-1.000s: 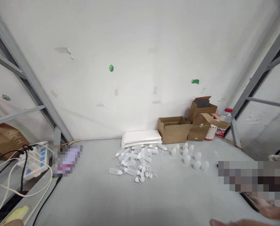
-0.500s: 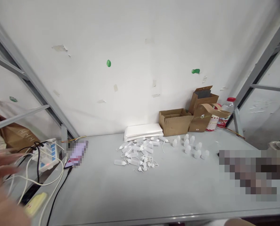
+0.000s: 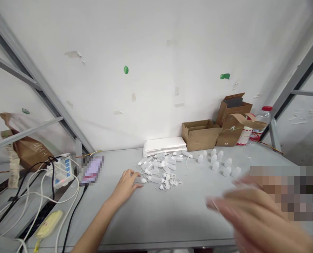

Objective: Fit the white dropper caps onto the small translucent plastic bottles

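My left hand [image 3: 127, 184] reaches to the left end of a pile of small translucent plastic squeeze bottles [image 3: 167, 160]. Its thumb and fingers close around the body of one squeeze bottle [image 3: 139, 180], which lies on its side on the table. White caps with thin tails [image 3: 169, 181] lie at the near edge of the pile. Over the front right of the table is my right hand [image 3: 253, 211], smeared by motion, so its fingers cannot be read. Beyond it, several short translucent bottles [image 3: 215, 166] stand upright in a loose group.
Behind the pile lies a stack of white sheets [image 3: 164, 146], beside an open cardboard box [image 3: 201, 135] and a brown paper bag [image 3: 226, 135]. A phone [image 3: 93, 168], a power strip [image 3: 63, 172], tangled cables and a yellow object [image 3: 50, 224] occupy the left side.
My left hand has moved from the far left edge to the squeeze bottle at the pile's left end and closed on it. My right hand has come into view at the lower right.
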`<move>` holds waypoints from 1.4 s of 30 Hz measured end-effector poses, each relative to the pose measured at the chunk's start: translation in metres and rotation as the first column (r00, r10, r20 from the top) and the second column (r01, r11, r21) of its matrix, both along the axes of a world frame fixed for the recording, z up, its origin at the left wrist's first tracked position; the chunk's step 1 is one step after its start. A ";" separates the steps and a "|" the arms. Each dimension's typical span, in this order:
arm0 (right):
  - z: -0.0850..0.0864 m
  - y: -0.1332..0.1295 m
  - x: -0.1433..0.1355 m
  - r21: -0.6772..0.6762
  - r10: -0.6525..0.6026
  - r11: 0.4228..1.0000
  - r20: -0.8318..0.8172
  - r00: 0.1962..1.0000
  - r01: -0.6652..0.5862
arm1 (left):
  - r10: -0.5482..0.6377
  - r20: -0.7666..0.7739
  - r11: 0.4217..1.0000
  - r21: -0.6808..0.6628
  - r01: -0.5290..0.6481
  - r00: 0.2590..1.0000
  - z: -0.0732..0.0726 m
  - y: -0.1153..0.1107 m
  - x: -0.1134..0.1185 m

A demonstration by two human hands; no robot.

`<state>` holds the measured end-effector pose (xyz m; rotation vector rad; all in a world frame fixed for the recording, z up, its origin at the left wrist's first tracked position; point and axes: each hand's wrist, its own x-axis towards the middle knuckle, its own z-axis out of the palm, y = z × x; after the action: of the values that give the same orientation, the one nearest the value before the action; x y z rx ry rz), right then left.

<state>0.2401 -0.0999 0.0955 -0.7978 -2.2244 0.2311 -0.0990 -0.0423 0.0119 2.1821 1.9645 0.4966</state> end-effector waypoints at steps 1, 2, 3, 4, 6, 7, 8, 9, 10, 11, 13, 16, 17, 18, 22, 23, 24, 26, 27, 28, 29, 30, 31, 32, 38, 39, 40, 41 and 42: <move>0.009 0.022 -0.012 0.046 0.022 0.999 -0.019 1.000 -0.021 | -0.006 0.012 1.000 0.008 0.006 1.000 -0.002 0.002 0.000; 0.013 0.044 -0.022 0.106 0.023 0.994 -0.035 0.999 -0.020 | -0.008 0.026 1.000 0.021 0.007 1.000 -0.001 0.003 -0.001; 0.013 0.066 -0.031 0.172 -0.002 0.985 -0.082 0.997 0.016 | -0.006 0.041 0.999 0.038 0.005 0.999 0.001 0.004 0.000; 0.007 0.086 -0.038 0.204 -0.016 0.978 -0.111 0.994 0.039 | -0.005 0.056 0.998 0.058 0.002 0.998 0.004 0.004 0.001; -0.014 0.118 -0.047 0.172 -0.046 0.983 -0.137 0.990 0.070 | -0.004 0.098 0.996 0.094 -0.005 0.995 0.014 0.006 0.006; -0.028 0.129 -0.050 0.112 -0.081 0.989 -0.136 0.987 0.097 | -0.006 0.128 0.994 0.106 -0.007 0.992 0.020 0.007 0.012; -0.041 0.137 -0.051 0.048 -0.116 0.991 -0.134 0.984 0.123 | -0.009 0.164 0.994 0.113 -0.010 0.986 0.026 0.009 0.018; -0.052 0.141 -0.052 -0.011 -0.139 0.990 -0.128 0.982 0.138 | -0.011 0.206 0.994 0.110 -0.012 0.978 0.031 0.012 0.027; -0.062 0.142 -0.052 -0.062 -0.158 0.987 -0.126 0.979 0.151 | -0.019 0.251 0.995 0.100 -0.007 0.968 0.035 0.016 0.037; -0.069 0.141 -0.052 -0.112 -0.172 0.981 -0.116 0.978 0.159 | -0.038 0.297 0.996 0.087 0.013 0.954 0.037 0.021 0.048; -0.076 0.136 -0.052 -0.190 -0.164 0.971 -0.077 0.983 0.147 | -0.138 0.343 0.990 0.080 0.117 0.929 0.037 0.029 0.072; -0.079 0.129 -0.048 -0.252 -0.121 0.962 -0.029 0.992 0.110 | -0.289 0.285 0.953 0.177 0.246 0.914 0.027 0.037 0.099; -0.079 0.127 -0.047 -0.256 -0.110 0.961 -0.019 0.994 0.101 | -0.320 0.248 0.940 0.203 0.274 0.914 0.022 0.037 0.104; -0.079 0.127 -0.045 -0.249 -0.096 0.964 -0.007 0.995 0.091 | -0.358 0.200 0.924 0.220 0.314 0.912 0.018 0.036 0.108; -0.082 0.127 -0.040 -0.170 -0.009 0.985 0.043 0.999 0.016 | -0.381 0.115 0.901 0.268 0.341 0.917 0.006 0.031 0.109; -0.083 0.127 -0.040 -0.162 0.001 0.987 0.047 0.999 0.006 | -0.381 0.118 0.899 0.280 0.337 0.917 0.004 0.030 0.108; -0.084 0.127 -0.041 -0.162 0.002 0.987 0.047 0.999 0.005 | -0.384 0.122 0.896 0.289 0.337 0.915 0.003 0.031 0.108; -0.086 0.126 -0.041 -0.176 -0.004 0.984 0.052 0.999 0.013 | -0.386 0.126 0.893 0.300 0.336 0.914 0.002 0.032 0.108; -0.087 0.126 -0.042 -0.184 -0.008 0.983 0.056 0.998 0.018 | -0.380 0.127 0.895 0.301 0.330 0.916 0.002 0.033 0.108; -0.088 0.127 -0.042 -0.194 -0.011 0.981 0.059 0.998 0.022 | -0.372 0.129 0.898 0.301 0.321 0.919 0.001 0.034 0.108; -0.088 0.127 -0.042 -0.203 -0.015 0.979 0.058 0.998 0.026 | -0.363 0.133 0.901 0.302 0.311 0.922 0.001 0.034 0.108; -0.089 0.127 -0.043 -0.211 -0.018 0.977 0.052 0.998 0.029 | -0.356 0.139 0.903 0.305 0.302 0.924 0.001 0.035 0.109; -0.090 0.128 -0.043 -0.218 -0.024 0.975 0.042 0.999 0.033 | -0.351 0.145 0.904 0.309 0.295 0.925 0.001 0.035 0.109; -0.090 0.128 -0.044 -0.227 -0.029 0.973 0.028 0.999 0.034 | -0.348 0.149 0.905 0.313 0.289 0.926 0.002 0.035 0.108; -0.090 0.125 -0.045 -0.306 -0.059 0.951 -0.077 0.995 0.032 | -0.302 0.136 0.905 0.353 0.239 0.943 0.006 0.034 0.106; -0.090 0.125 -0.045 -0.311 -0.074 0.950 -0.092 0.993 0.042 | -0.298 0.121 0.903 0.358 0.239 0.947 0.006 0.034 0.107; -0.090 0.124 -0.044 -0.309 -0.092 0.949 -0.103 0.990 0.056 | -0.297 0.102 0.900 0.363 0.242 0.950 0.007 0.034 0.107; -0.090 0.124 -0.044 -0.304 -0.112 0.950 -0.113 0.987 0.073 | -0.296 0.081 0.896 0.369 0.247 0.952 0.007 0.034 0.108; -0.090 0.124 -0.044 -0.297 -0.135 0.950 -0.121 0.983 0.094 | -0.298 0.059 0.891 0.376 0.255 0.953 0.006 0.034 0.109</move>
<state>0.1962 0.0239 0.0054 -1.0320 -2.0299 0.5497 0.0100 -0.0087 0.0184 2.5293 1.5605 0.9815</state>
